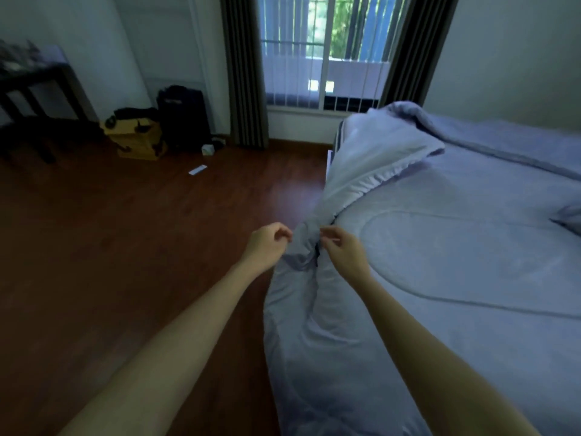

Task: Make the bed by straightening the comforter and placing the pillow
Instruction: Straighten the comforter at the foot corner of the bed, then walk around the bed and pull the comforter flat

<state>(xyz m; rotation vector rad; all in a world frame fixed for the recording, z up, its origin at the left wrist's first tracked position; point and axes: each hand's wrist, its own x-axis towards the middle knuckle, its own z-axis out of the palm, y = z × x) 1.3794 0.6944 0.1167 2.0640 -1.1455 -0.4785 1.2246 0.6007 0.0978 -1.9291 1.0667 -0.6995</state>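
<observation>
A pale blue comforter (pixel 440 247) covers the bed on the right, with stitched curved lines on top. Its left edge is bunched and folded back, and a lighter flap (pixel 383 152) lies turned over toward the far corner. My left hand (pixel 267 243) pinches the bunched edge from the floor side. My right hand (pixel 342 250) pinches the same bunch from the bed side, close to the left hand. A corner of a blue pillow (pixel 569 218) shows at the right edge of the frame.
Brown wooden floor (pixel 141 231) fills the left. A dark desk (pixel 37 86), a yellow box (pixel 138 136) and a black bag (pixel 184 118) stand along the far wall. A white paper (pixel 197 169) lies on the floor. Window (pixel 323 51) with dark curtains behind the bed.
</observation>
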